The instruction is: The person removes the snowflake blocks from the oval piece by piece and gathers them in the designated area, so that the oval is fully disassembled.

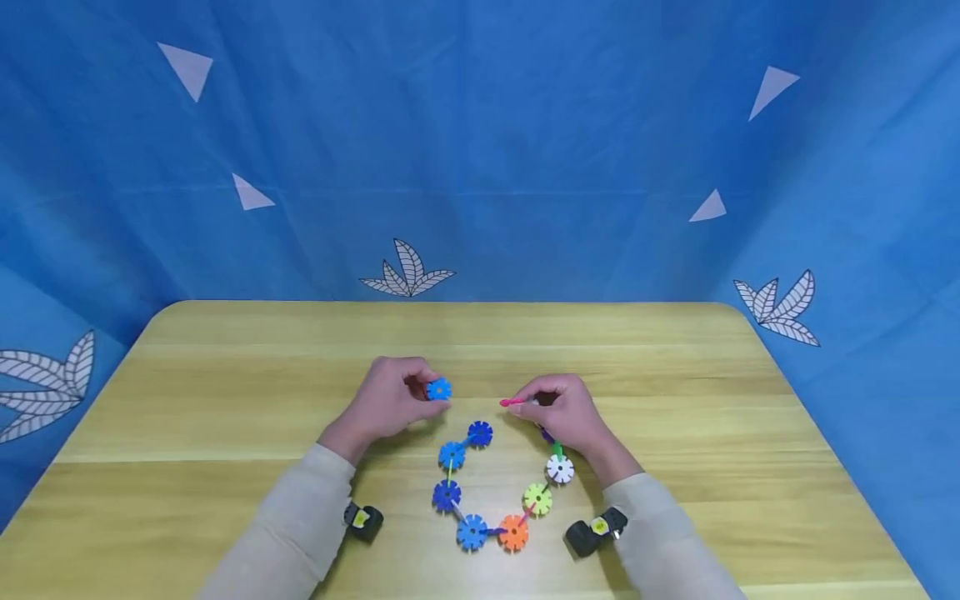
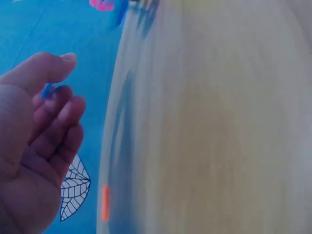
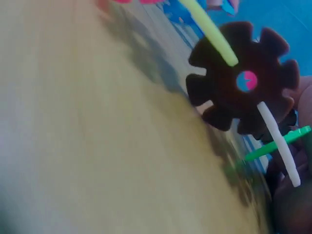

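In the head view my left hand (image 1: 390, 398) pinches a light-blue notched disc (image 1: 438, 389) between thumb and fingers. Opposite it, my right hand (image 1: 568, 410) pinches a slim pink piece (image 1: 507, 403) at the fingertips. Between and below the hands lies a curved chain of notched discs joined by short sticks, including an orange disc (image 1: 513, 533), a yellow-green disc (image 1: 537, 498) and a white disc (image 1: 559, 468). A dark-blue disc (image 1: 480, 432) ends its left side; the right end is partly hidden under my right hand. A dark disc (image 3: 234, 87) with sticks looms large in the right wrist view.
The chain lies on a wood-grain table (image 1: 675, 358) with rounded far corners. Behind it hangs a blue cloth (image 1: 480, 150) with leaf and triangle prints. Black wrist cameras sit at both sleeves, the right camera (image 1: 588, 536) close to the chain.
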Action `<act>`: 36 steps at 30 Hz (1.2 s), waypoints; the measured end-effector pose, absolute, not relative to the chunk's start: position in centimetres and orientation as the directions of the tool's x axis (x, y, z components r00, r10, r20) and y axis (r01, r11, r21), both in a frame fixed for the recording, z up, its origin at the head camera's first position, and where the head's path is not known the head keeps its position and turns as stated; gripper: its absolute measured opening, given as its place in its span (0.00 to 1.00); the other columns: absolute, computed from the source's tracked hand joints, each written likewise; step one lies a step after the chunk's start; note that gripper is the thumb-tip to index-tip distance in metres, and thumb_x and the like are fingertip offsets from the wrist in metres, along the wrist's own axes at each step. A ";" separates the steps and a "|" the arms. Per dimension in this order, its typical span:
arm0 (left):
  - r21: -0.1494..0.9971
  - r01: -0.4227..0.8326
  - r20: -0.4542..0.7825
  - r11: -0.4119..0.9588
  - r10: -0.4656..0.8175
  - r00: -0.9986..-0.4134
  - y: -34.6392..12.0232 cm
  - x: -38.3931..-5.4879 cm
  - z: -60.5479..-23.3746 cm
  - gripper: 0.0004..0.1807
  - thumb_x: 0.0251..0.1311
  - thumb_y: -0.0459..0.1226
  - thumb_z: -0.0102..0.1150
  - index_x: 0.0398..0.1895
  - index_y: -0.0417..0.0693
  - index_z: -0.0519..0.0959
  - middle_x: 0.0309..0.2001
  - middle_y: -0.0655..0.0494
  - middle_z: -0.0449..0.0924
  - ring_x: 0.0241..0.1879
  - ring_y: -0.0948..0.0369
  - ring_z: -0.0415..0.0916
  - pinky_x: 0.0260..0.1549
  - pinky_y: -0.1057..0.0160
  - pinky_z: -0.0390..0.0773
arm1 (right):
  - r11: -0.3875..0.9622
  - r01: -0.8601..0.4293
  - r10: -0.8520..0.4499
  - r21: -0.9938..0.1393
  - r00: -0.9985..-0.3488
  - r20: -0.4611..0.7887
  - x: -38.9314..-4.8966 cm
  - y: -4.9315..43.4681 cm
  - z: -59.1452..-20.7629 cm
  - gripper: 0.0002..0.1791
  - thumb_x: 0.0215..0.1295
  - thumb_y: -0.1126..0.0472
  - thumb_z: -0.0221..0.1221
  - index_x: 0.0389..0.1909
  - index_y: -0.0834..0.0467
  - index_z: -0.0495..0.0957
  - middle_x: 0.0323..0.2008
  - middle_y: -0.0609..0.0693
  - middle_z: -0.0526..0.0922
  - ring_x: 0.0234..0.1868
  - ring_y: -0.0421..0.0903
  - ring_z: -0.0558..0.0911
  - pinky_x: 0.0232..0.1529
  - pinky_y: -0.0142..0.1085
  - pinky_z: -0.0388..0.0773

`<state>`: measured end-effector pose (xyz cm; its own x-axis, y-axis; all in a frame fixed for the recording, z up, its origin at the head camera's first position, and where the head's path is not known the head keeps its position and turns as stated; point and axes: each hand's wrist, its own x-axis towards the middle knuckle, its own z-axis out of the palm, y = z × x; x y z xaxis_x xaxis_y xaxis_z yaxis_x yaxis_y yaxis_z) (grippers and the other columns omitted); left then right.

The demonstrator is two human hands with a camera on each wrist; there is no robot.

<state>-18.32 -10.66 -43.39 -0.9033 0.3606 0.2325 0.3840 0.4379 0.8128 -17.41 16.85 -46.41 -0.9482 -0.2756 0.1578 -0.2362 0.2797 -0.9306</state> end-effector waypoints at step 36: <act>0.823 0.285 0.220 0.491 0.186 -0.957 -12.0 -17.6 -44.8 0.18 0.53 0.41 0.76 0.47 0.47 0.84 0.23 0.59 0.72 0.24 0.59 0.69 0.33 0.58 0.77 | 0.358 -0.137 -0.293 -0.924 -0.956 0.028 -17.4 16.6 -46.3 0.21 0.47 0.61 0.79 0.44 0.56 0.87 0.38 0.47 0.86 0.37 0.47 0.84 0.40 0.38 0.82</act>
